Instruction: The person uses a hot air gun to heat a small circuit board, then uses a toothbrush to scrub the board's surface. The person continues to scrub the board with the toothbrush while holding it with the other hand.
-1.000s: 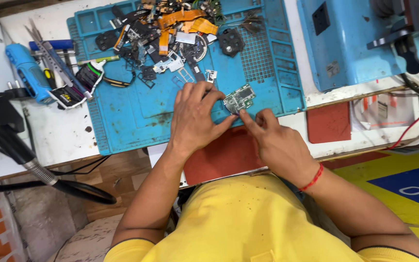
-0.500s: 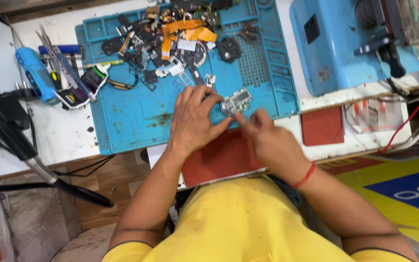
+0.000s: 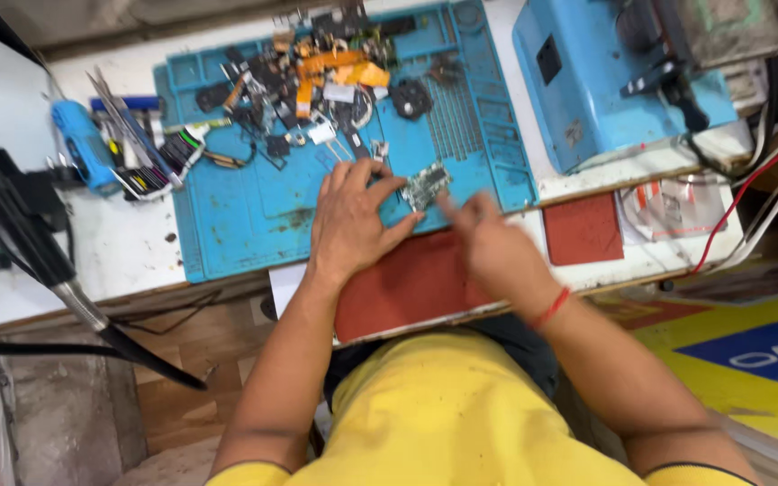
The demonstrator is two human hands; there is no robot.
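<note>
Left hand [image 3: 351, 220] lies palm down on the blue mat [image 3: 227, 225], fingers spread, fingertips touching the left edge of a small circuit board [image 3: 426, 185] — pinning it rather than closing around it, so the grip is open and flat. The board sits on the mat's near-right part, just far of the red pad [image 3: 407, 283].

Right hand [image 3: 488, 243] is just right of and nearer than the board, motion-blurred; whether its fingers are closed on anything cannot be told. A red thread band [image 3: 550, 309] circles that wrist.

At the far side of the mat — a heap of small parts [image 3: 317, 81]: orange flat cables, black pieces, a round black part. At the mat's left edge stand tweezers and small tools [image 3: 132, 144], with a blue handheld tool [image 3: 83, 148] just left of them on the white surface [image 3: 47, 261]. A blue machine [image 3: 605, 81] stands to the right, far side. A second red pad [image 3: 584, 228] lies right of the hands. Black stand arm [image 3: 38, 261] crosses the left foreground. The person wears a yellow shirt [image 3: 461, 423].
</note>
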